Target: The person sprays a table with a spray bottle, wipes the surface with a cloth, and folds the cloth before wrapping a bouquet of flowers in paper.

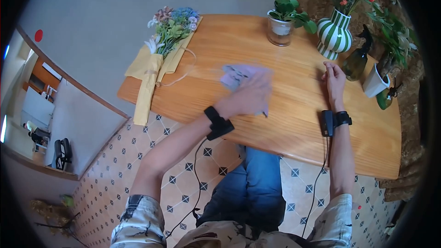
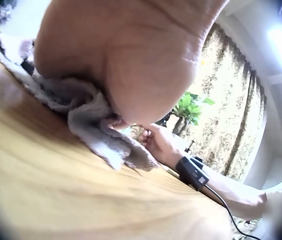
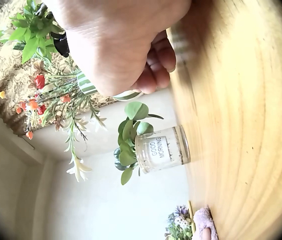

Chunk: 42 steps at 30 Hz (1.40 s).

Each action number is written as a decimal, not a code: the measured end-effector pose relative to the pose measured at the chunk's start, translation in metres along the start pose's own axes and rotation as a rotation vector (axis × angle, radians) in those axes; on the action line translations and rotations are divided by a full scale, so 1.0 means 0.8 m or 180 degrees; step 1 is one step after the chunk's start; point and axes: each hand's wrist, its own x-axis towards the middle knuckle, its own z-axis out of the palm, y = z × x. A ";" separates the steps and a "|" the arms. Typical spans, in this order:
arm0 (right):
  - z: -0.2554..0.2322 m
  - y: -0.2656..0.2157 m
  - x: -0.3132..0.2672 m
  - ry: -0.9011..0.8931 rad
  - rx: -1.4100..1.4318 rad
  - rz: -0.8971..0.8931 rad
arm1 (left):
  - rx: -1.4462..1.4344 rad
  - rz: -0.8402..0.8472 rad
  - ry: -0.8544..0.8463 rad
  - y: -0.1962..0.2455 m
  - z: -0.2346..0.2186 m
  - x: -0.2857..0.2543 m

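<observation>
A pinkish-grey cloth (image 1: 233,76) lies on the wooden table beneath my left hand (image 1: 250,94), which is blurred in the head view. The left wrist view has the cloth (image 2: 88,112) bunched and folded under the palm of that hand (image 2: 116,60), whose fingers are mostly hidden. My right hand (image 1: 335,82) rests on its side at the right part of the table, fingers loosely curled and holding nothing; the right wrist view shows the same hand (image 3: 126,45) with its fingertips bent inward.
A wrapped bouquet (image 1: 172,32) lies at the table's left with a loose ribbon. Along the back and right stand a potted plant in a glass (image 1: 281,30), a striped vase (image 1: 334,36), a dark bottle (image 1: 355,64) and a white pot (image 1: 375,81).
</observation>
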 end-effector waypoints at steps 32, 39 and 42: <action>0.048 -0.125 -0.109 -0.2075 -0.1676 -0.0916 | -0.1781 -0.0763 0.1017 -0.068 0.031 0.002; 0.089 -0.122 -0.135 -0.2451 -0.2422 -0.1812 | -0.2036 -0.1050 0.1182 -0.087 0.008 -0.001; 0.079 -0.116 -0.128 -0.2603 -0.2278 -0.1946 | -0.2279 -0.1097 0.1430 -0.099 0.009 -0.003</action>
